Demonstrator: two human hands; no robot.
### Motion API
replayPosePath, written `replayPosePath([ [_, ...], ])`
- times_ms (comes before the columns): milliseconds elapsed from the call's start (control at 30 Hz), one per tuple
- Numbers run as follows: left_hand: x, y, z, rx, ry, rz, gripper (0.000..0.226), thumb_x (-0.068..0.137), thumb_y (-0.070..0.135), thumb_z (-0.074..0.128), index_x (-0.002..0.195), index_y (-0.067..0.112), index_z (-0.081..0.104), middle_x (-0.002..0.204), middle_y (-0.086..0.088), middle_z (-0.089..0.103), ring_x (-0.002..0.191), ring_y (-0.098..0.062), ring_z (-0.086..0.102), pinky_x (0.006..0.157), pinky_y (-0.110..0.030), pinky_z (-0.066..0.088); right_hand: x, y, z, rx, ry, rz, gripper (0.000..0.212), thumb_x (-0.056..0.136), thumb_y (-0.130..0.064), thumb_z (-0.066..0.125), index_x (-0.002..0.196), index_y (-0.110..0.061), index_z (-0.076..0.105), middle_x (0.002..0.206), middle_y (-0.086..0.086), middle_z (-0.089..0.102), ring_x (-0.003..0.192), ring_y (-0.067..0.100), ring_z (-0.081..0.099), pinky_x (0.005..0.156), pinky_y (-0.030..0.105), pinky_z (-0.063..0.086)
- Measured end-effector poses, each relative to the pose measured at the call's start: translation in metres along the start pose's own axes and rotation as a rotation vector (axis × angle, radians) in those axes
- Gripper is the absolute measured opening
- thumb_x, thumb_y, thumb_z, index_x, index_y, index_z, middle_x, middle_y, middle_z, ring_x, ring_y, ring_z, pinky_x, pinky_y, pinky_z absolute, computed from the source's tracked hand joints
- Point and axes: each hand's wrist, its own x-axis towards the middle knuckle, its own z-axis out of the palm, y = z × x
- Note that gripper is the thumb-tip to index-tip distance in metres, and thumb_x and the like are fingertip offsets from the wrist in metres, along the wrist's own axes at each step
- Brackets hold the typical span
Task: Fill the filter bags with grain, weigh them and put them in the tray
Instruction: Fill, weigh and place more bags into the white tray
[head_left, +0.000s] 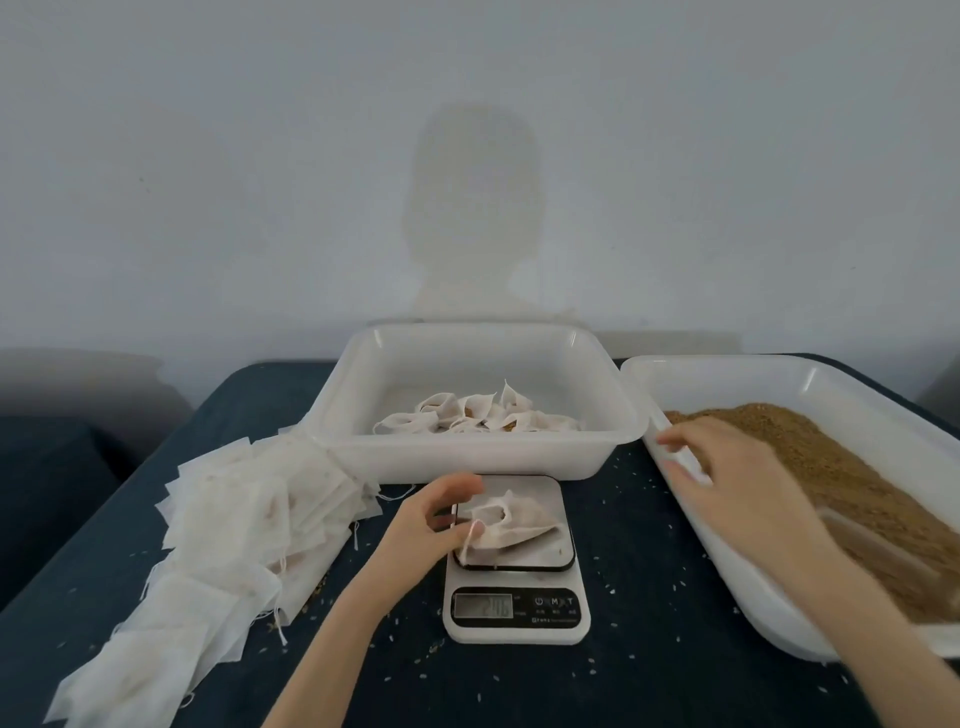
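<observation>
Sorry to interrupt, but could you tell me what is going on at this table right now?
A person is portioning grain into filter bags. One bag lies on the scale, and the left hand holds it by its edge and drawstring. The right hand reaches over the rim of the grain tray; its grip is blurred. Several filled bags already lie in the tray behind the scale, and a pile of empty bags waits on the left.

Dark blue cloth-covered table (649, 545), surface dotted with pale scattered specks. Behind it, a plain grey-white wall (208, 156) carrying 1 faint shadow (475, 208) shaped like a head and shoulders. At far left, a dark blue upholstered surface (47, 467), blurred.
</observation>
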Motion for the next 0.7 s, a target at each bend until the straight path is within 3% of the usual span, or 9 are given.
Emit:
replayPosePath([
  [133, -0.005, -0.005, 0.000, -0.114, 0.099, -0.009, 0.038, 0.084, 0.004, 0.068, 0.113, 0.029, 0.064, 0.113, 0.012, 0.068, 0.110, -0.005, 0.060, 0.092, -0.023, 0.050, -0.013, -0.043, 0.057, 0.147, -0.113, -0.088, 0.017, 0.090, -0.024, 0.062, 0.103, -0.035, 0.062, 0.088, -0.028, 0.053, 0.082, -0.020, 0.046, 0.062, 0.007, 0.033],
  [267, -0.009, -0.008, -0.002, -0.255, 0.160, -0.031, 0.032, 0.087, 0.002, 0.065, 0.110, 0.025, 0.066, 0.107, 0.002, 0.071, 0.105, -0.012, 0.064, 0.088, -0.022, 0.051, -0.021, -0.047, 0.098, 0.281, -0.091, -0.010, 0.021, 0.091, -0.020, 0.062, 0.109, -0.031, 0.063, 0.087, -0.026, 0.052, 0.080, -0.012, 0.050, 0.065, 0.008, 0.041],
  [400, -0.011, -0.008, -0.003, -0.294, 0.238, -0.035, 0.026, 0.088, 0.004, 0.064, 0.103, 0.026, 0.068, 0.099, 0.004, 0.072, 0.097, -0.007, 0.066, 0.081, -0.014, 0.050, -0.029, -0.047, 0.116, 0.343, -0.057, -0.033, 0.024, 0.090, -0.015, 0.063, 0.108, -0.031, 0.062, 0.098, -0.025, 0.055, 0.085, -0.006, 0.052, 0.068, 0.008, 0.042],
  [567, -0.012, -0.010, -0.004, -0.309, 0.363, -0.116, 0.019, 0.088, 0.014, 0.065, 0.100, 0.029, 0.068, 0.094, 0.010, 0.072, 0.092, -0.001, 0.065, 0.085, -0.022, 0.045, -0.036, -0.043, 0.125, 0.320, -0.056, -0.055, 0.028, 0.089, -0.012, 0.063, 0.109, -0.031, 0.061, 0.102, -0.030, 0.049, 0.090, -0.008, 0.053, 0.075, 0.007, 0.044],
  [700, -0.010, -0.012, -0.006, -0.342, 0.443, -0.156, 0.017, 0.088, 0.015, 0.065, 0.097, 0.029, 0.069, 0.087, 0.013, 0.070, 0.087, -0.005, 0.063, 0.079, -0.024, 0.044, -0.037, -0.044, 0.127, 0.311, -0.039, -0.082, 0.031, 0.087, -0.008, 0.065, 0.108, -0.031, 0.061, 0.103, -0.031, 0.047, 0.095, -0.007, 0.054, 0.077, 0.006, 0.043],
])
